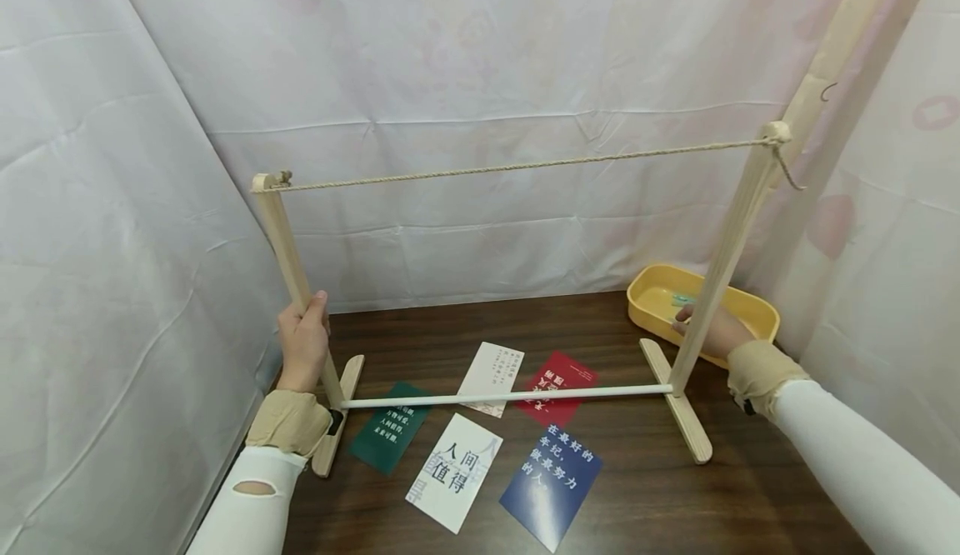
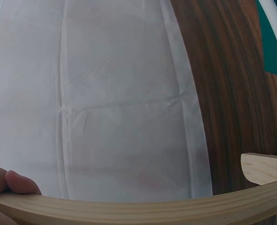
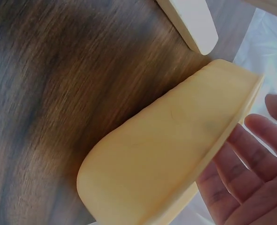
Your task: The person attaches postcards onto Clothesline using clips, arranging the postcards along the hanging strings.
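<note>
A wooden stand has a left post (image 1: 283, 238), a right post (image 1: 731, 247) and a twine (image 1: 517, 167) strung between their tops. My left hand (image 1: 303, 345) grips the left post low down, its fingers (image 2: 23, 183) wrapped over the wood in the left wrist view. Past the right post, my right hand (image 1: 723, 334) reaches over a yellow plastic basin (image 1: 652, 315) with small green pieces (image 1: 681, 298) inside. In the right wrist view its fingers (image 3: 243, 171) are loosely bent above the basin's rim and hold nothing that shows. The post covers part of this hand.
A white rod (image 1: 495, 397) joins the posts near their feet. Several printed cards, including a green card (image 1: 386, 430), a red card (image 1: 551, 409) and a blue card (image 1: 551, 488), lie on the dark wooden table (image 1: 645, 505). White cloth (image 1: 480, 55) hangs behind.
</note>
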Demonstrator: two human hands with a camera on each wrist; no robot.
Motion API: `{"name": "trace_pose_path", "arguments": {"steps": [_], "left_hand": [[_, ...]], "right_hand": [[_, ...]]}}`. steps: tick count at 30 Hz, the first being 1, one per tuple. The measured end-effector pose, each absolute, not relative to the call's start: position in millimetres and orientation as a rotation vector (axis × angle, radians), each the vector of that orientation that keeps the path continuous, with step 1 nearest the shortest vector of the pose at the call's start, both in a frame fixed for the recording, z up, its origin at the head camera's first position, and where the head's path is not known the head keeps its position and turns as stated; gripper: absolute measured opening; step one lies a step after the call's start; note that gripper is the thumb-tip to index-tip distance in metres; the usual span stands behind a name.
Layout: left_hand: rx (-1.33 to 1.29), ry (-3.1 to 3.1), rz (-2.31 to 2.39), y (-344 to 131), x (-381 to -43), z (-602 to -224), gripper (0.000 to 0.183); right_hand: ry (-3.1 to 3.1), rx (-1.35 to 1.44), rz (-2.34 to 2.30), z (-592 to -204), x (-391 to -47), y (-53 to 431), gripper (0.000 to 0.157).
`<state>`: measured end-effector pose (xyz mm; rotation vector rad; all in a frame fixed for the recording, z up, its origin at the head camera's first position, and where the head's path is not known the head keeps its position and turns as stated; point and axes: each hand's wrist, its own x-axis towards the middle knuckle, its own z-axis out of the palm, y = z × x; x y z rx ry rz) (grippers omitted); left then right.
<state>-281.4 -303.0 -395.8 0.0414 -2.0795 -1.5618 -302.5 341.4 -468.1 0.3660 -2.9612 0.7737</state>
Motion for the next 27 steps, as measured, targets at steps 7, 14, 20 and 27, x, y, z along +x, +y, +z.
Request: {"name": "trace_pose_path", "arguments": {"steps": [7,14,20,27], "left_hand": [[0.028,-2.071,-1.551,-301.2,-279.6,-394.7,0.053],[0.03,-2.073,-1.553,-300.7,-279.0,-395.1,0.055],[0.026,-2.074,-1.57,-299.5,-279.0,-394.7,0.056],[0.023,-2.067,-1.58,-296.9,-278.3,-394.8,0.055]], "right_hand": [[-2.946,0.38,0.727,-468.6,-300.2,338.6,0.019],[-2.951,0.381,0.717,-472.2,-299.1,341.2,0.02],[-2.956,0.393,0.691,-478.4,-301.6,346.9,0.016],[-2.98,0.438,0.649,-476.1,-300.4,350.0,0.014]]}}
